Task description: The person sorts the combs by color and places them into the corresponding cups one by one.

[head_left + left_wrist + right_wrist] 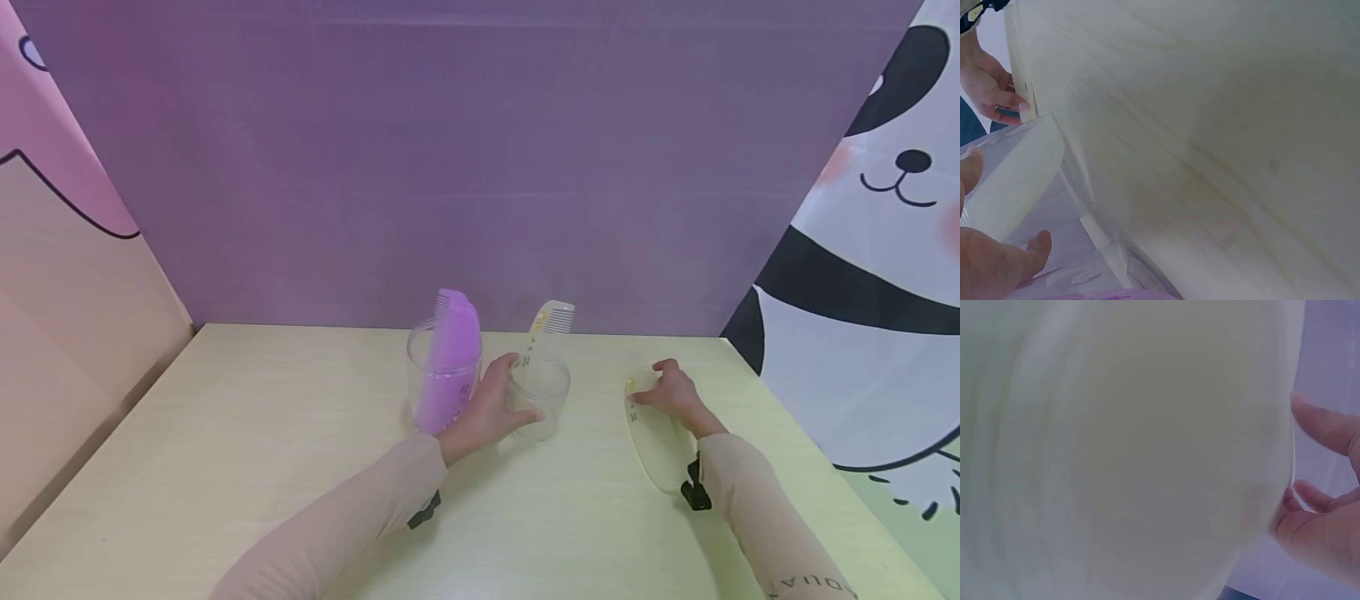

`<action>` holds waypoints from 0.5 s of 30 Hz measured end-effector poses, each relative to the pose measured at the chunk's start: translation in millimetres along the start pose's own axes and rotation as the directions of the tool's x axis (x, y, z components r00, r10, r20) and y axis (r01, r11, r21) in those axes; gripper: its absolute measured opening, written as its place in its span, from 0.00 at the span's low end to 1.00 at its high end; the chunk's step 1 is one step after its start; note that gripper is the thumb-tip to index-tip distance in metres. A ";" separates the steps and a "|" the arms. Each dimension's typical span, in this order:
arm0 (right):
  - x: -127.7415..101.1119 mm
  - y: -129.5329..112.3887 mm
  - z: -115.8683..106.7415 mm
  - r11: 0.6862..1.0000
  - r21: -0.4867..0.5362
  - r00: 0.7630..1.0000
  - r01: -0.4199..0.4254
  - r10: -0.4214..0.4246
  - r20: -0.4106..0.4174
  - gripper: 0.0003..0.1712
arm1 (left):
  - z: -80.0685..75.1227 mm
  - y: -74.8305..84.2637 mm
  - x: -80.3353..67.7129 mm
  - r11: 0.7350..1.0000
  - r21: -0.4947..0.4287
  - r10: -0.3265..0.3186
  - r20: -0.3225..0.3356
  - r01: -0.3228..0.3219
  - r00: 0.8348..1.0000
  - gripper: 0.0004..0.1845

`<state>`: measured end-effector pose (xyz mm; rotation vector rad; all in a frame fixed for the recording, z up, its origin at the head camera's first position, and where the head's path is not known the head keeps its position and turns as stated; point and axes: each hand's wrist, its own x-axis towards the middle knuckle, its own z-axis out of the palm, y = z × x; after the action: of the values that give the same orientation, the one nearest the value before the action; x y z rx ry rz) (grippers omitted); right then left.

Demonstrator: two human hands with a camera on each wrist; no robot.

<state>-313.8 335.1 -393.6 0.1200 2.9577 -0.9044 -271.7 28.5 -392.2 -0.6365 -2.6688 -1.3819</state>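
My left hand (pixel 491 408) is wrapped around the small clear plastic cup (pixel 542 398) near the middle of the pale wooden bench (pixel 247 450), thumb on one side and fingers on the other, I'd say to keep it from tipping, since the cream plastic comb (pixel 546 327) stands in it leaning toward the far edge. My right hand (pixel 672 388) rests with bent fingers on the top end of the pale yellow flat comb (pixel 654 442) lying toward the right edge; I can't tell if it's pinching or just pressing. Just left of the held cup sits a taller clear plastic cup (pixel 427 367) with a purple plastic comb (pixel 450 358) inside.
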 end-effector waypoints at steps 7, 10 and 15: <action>-3.9 -1.0 -4.6 0.996 0.090 0.999 -0.015 0.018 -0.027 0.37 | 1.4 -2.6 0.8 1.000 -0.009 0.014 -0.001 -0.014 1.000 0.48; -5.5 -1.5 -7.3 0.992 0.121 0.999 -0.025 0.029 -0.033 0.35 | 1.3 -2.7 1.0 1.000 -0.011 0.011 0.000 -0.011 1.000 0.48; -7.2 -3.5 -11.6 0.982 0.189 0.998 -0.023 0.034 -0.057 0.33 | 0.1 -1.6 0.9 1.000 -0.003 0.005 0.000 -0.005 1.000 0.47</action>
<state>-307.2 338.3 -381.6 0.1988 2.9088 -1.1959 -273.1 28.1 -393.2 -0.6427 -2.6644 -1.3851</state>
